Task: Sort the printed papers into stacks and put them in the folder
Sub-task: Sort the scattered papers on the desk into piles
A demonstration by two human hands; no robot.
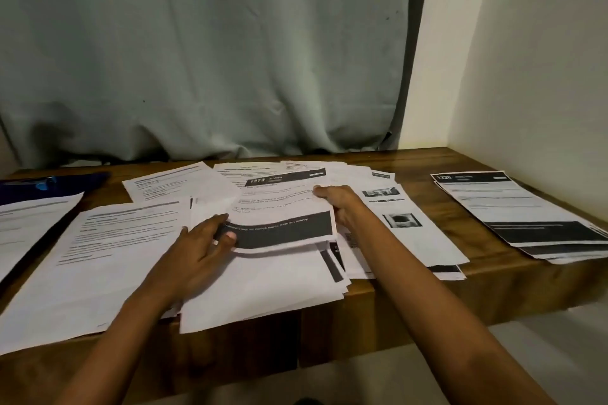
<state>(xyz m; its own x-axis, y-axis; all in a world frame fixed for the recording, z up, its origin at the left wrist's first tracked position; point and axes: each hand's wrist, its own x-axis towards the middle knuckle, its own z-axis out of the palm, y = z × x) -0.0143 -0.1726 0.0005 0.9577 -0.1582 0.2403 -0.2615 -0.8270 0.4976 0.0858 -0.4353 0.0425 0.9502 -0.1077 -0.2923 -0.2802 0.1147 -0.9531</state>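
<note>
A printed sheet with a black band across its lower part (283, 214) lies lifted at its near edge over the loose pile of papers (263, 289) in the middle of the wooden table (493, 270). My left hand (197, 250) pinches its near left corner, thumb on top. My right hand (339, 204) grips its right edge. A sorted stack with black headers (513, 207) sits at the right. Text-only sheets (108, 250) lie at the left. A blue folder (56, 186) lies at the far left back.
A grey-green curtain (204, 52) hangs behind the table and a cream wall (543, 59) closes in the right side. More sheets with small photos (404, 223) lie right of the pile. Papers overhang the table's front edge.
</note>
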